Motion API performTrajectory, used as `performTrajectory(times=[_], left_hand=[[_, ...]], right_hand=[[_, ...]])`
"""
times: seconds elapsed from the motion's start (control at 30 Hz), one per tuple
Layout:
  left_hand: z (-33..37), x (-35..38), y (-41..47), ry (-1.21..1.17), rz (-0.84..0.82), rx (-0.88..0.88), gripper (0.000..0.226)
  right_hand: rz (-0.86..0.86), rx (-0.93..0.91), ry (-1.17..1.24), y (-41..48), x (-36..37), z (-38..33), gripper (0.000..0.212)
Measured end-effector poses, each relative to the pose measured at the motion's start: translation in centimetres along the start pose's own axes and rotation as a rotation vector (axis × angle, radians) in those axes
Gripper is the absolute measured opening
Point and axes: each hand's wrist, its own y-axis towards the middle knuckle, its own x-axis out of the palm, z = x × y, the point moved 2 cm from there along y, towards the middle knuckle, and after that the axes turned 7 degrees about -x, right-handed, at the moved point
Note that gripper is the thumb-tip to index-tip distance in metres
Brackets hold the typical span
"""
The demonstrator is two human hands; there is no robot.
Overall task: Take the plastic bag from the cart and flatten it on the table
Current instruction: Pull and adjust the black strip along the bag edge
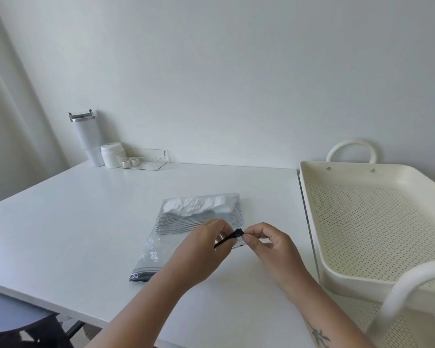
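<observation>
A clear plastic zip bag (151,254) with a black zip strip lies flat on the white table (73,222), its near left corner at the front. My left hand (201,249) rests over the bag's right part, fingers pinching the strip. My right hand (266,244) pinches the black slider at the strip's right end, raised a little off the table. Both hands touch each other at the slider. Just behind the bag lies a pack of folded grey bags with crumpled white plastic (199,209) on top. The cream cart (377,222) stands at the right, its perforated top tray bare.
At the back left of the table stand a white tumbler (87,139), a white jar (111,154) and a clear acrylic tray (146,159) with small silver cubes. A curtain hangs at the left. The cart's handle (412,282) arches near my right forearm. A dark stool sits below left.
</observation>
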Motion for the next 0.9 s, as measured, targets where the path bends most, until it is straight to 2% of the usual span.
performTrajectory(times=[0.23,0.47,0.57,0.7,0.9], left_hand=[[0.6,0.5,0.3,0.056,0.067,0.026,0.006],[1.5,1.1,0.7,0.113,0.159,0.126,0.010],[1.4,1.4,0.7,0.109,0.181,0.077,0.010],[0.8,1.5,0.8,0.102,0.170,0.022,0.008],[1.2,1.4,1.0,0.232,0.202,0.108,0.009]], right_hand=[[0.022,-0.015,-0.049,-0.1,0.2,-0.1,0.012],[0.024,-0.009,-0.072,-0.1,0.0,-0.1,0.005],[0.071,-0.021,-0.101,0.2,-0.2,0.0,0.012],[0.152,-0.022,-0.102,0.2,-0.6,0.3,0.012],[0.067,-0.024,-0.120,0.1,-0.3,0.3,0.006]])
